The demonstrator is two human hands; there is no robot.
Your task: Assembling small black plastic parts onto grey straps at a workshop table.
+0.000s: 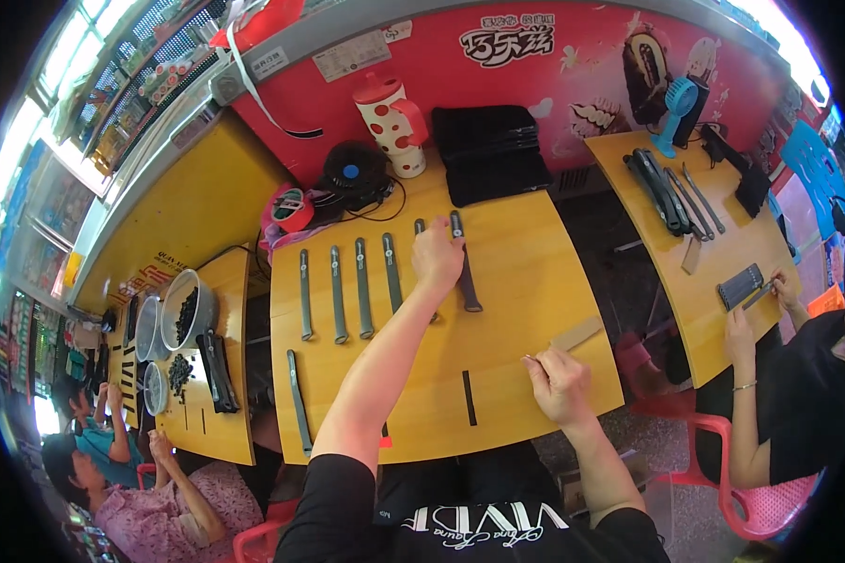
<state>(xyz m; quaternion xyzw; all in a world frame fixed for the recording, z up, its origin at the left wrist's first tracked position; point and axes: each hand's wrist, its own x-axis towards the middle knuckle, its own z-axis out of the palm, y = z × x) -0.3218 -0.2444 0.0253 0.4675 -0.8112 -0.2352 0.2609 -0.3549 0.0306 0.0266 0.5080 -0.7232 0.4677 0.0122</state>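
Several dark grey straps lie roughly side by side on the yellow table, among them a left-end strap [305, 296] and a right-end strap [468, 281]. My left hand [438, 255] reaches over the right end of this row. Its fingers are closed at the upper part of the right-end strap and cover part of the strap beside it. My right hand [561, 385] is closed above the table's right side; whatever it may hold is hidden. Just beyond its fingers is a flat tan piece [576, 335]. A short black strip [469, 398] lies between my forearms.
One more strap [299, 402] lies at the table's left edge. At the back stand a spotted tumbler [392, 127], a black fan [355, 169] and a stack of black pouches [493, 155]. Co-workers sit at a right table [667, 310] and a left table [239, 436].
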